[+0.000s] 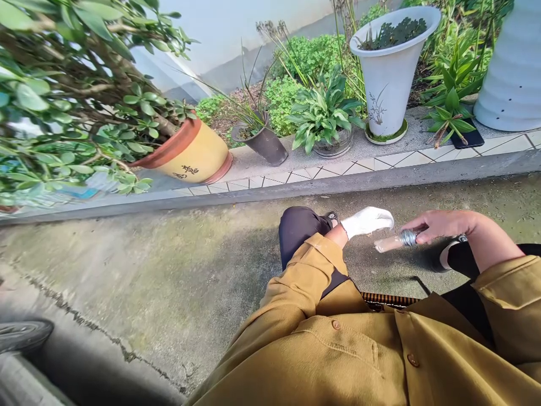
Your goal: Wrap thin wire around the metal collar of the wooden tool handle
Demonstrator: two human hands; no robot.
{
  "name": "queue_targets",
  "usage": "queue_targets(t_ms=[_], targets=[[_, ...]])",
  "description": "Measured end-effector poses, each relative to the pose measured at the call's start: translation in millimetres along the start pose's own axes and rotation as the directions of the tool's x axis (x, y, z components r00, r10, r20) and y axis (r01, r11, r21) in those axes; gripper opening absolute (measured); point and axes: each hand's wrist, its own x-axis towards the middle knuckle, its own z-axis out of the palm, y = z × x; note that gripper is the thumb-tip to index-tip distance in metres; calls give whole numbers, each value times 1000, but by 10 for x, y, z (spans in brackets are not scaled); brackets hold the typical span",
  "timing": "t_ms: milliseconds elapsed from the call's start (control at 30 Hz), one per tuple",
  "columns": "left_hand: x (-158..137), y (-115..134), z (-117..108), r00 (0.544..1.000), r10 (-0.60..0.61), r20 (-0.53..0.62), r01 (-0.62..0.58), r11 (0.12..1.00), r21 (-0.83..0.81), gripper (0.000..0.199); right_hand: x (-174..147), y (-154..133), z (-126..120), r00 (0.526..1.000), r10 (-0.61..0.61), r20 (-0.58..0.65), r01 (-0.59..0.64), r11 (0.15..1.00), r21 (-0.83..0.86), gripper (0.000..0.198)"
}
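Note:
My left hand (368,221), in a white glove, hangs over the concrete between my knees. Its fingers are bent and pressed together; whether anything is in them is hidden. Close by on the right, my bare right hand (443,225) grips a short pale wooden stick (389,244) with a silvery band, like wound wire, around it. The stick's pale end points left, just below the gloved fingertips. A small gap shows between the two hands.
Potted plants line a tiled ledge ahead: a yellow pot (190,152), a grey pot (268,141), a leafy plant (327,115) and a tall white pot (389,84). A dark phone-like slab (468,137) lies on the ledge. A wheel (25,334) shows at lower left.

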Motion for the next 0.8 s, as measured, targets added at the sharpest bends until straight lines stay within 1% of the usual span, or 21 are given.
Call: queue_targets(t_ms=[67,133,200,267,300,333,367,400,433,467,500,533,600,667,733,800], targets=[[32,-21,-12,998,22,-53,-28,994,-108,25,-103,-19,-53,988,-53,-148,70,991,111,59],[54,-32,10,996,17,-87,-34,979,-200,28,-146,-6,-79,944,-32,-329,112,967,228,66],[57,-25,58,999,2,-35,-9,978,-209,30,-117,42,-83,875,27,-484,158,929,336,73],[41,-2,123,999,-3,48,12,984,-180,28,-32,114,-83,779,92,-620,173,919,354,76],[29,12,156,997,-9,83,23,986,-166,27,21,154,-84,730,125,-672,128,941,314,76],[15,26,187,994,-16,110,34,987,-157,24,75,193,-87,684,156,-713,35,969,246,73],[2,39,212,991,-23,129,42,988,-149,21,125,229,-89,648,182,-740,-97,983,157,69],[-11,50,231,990,-28,137,47,989,-137,18,169,260,-90,629,201,-751,-244,968,55,63],[-21,59,241,990,-28,136,45,992,-120,15,206,284,-88,631,216,-745,-373,927,-47,56],[-29,67,242,992,-25,124,37,995,-98,13,235,303,-83,653,228,-722,-463,875,-142,50],[-35,74,235,995,-21,102,29,997,-73,12,258,316,-75,683,241,-690,-514,829,-219,46],[-37,80,219,997,-18,74,22,999,-48,12,275,324,-64,718,253,-649,-534,798,-280,43],[-34,86,170,1000,-9,24,9,1000,-16,14,295,325,-39,792,269,-547,-516,775,-366,40],[-26,82,113,1000,9,-7,-9,1000,-9,18,295,304,-12,864,266,-427,-448,792,-414,38],[-12,61,63,999,36,-30,-36,999,-11,21,274,252,17,927,245,-285,-349,842,-410,36],[9,21,31,998,44,-51,-45,999,-26,22,234,172,44,972,206,-109,-232,906,-355,33]])
